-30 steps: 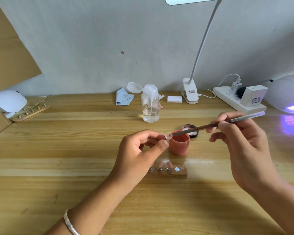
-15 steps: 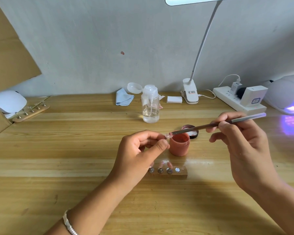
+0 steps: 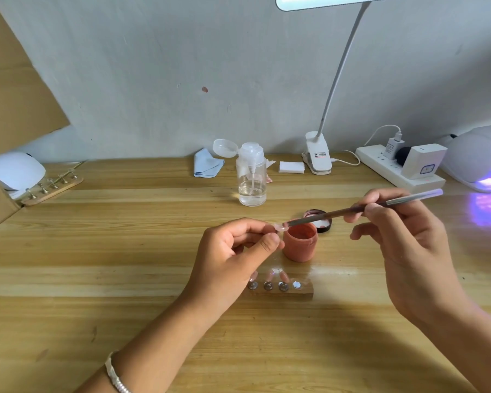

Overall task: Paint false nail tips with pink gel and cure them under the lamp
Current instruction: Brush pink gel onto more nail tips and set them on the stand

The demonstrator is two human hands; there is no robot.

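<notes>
My left hand pinches a small false nail tip between thumb and fingers, just left of the open pink gel jar. My right hand grips a thin silver brush whose bristle end touches the nail tip. In front of the jar lies a wooden holder with pink-painted tips on its pegs and one bare metal peg at its right end. The jar's dark lid lies behind it. The white curing lamp glows purple at the far right.
A clear pump bottle stands behind the jar. Along the wall sit a blue cloth, a white pad, a clip desk lamp and a power strip. A second wooden holder and a white device sit far left.
The brush tip has shifted slightly on the nail tip, and my right hand has moved a little with it. My left hand stays in place.
</notes>
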